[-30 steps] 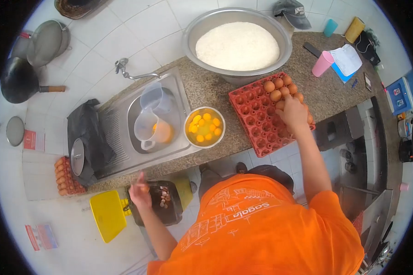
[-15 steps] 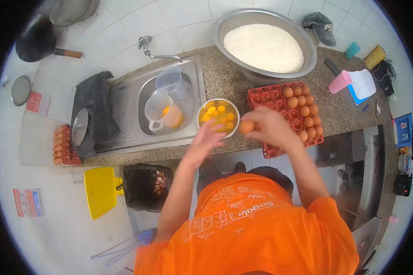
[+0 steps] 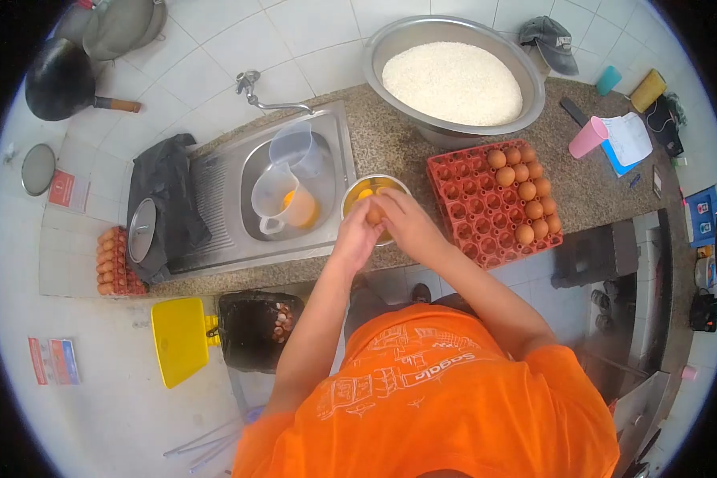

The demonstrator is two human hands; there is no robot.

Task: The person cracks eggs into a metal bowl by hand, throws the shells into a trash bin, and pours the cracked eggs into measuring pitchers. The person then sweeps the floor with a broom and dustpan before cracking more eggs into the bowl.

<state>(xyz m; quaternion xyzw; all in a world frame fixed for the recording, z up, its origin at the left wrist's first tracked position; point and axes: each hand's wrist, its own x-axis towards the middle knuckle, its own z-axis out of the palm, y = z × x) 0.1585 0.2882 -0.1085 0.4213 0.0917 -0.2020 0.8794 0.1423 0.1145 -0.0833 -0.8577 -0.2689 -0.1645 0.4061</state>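
Note:
Both my hands meet over the steel bowl (image 3: 347, 196), their fingers closed around one brown egg (image 3: 375, 215). My left hand (image 3: 357, 239) holds it from the left, and my right hand (image 3: 408, 223) from the right. Yellow yolks (image 3: 366, 193) show in the bowl behind my fingers; the rest of its inside is hidden. To the right lies a red egg tray (image 3: 468, 209) with several brown eggs (image 3: 526, 190) along its right side. In the sink left of the bowl, a clear measuring jug (image 3: 277, 199) contains yellow egg.
A second clear jug (image 3: 296, 150) stands in the sink (image 3: 251, 171). Behind the tray is a large basin (image 3: 537, 103) of white grains. A pink cup (image 3: 588, 139) stands on the right counter. Below the counter, an open black bin (image 3: 247, 331) holds eggshells. More eggs (image 3: 107, 259) are stacked far left.
My right hand has moved left from beside the tray to above the bowl, carrying the egg. My left hand has closed in, and now both hold the egg.

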